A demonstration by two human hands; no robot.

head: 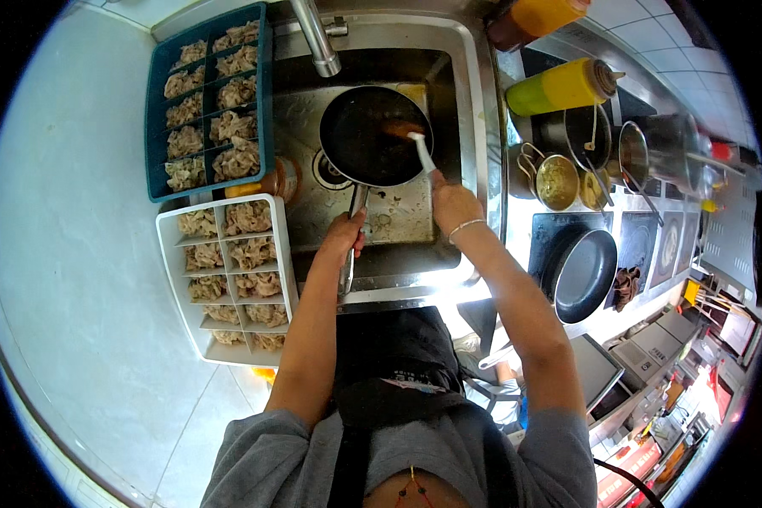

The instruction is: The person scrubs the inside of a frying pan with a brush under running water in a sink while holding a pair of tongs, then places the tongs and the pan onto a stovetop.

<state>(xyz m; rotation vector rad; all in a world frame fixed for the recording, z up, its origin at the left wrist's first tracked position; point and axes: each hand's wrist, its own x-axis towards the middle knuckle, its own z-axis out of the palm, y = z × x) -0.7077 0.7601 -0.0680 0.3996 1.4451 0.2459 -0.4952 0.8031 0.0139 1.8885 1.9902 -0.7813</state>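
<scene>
My left hand is shut around the metal handle of a black frying pan. The pan is held over the stainless-steel sink, partly covering its drain. In my right hand is a brush with a white handle. Its brownish head rests against the right part of the pan's dark inside, and the bristles are hard to make out. Above the pan, a metal faucet points down into the sink; I cannot tell whether water runs.
A teal divided tray and a white one hold wontons left of the sink. Right of it stand a yellow squeeze bottle, several pots and another frying pan on a cooktop. A person's shoe shows below the counter.
</scene>
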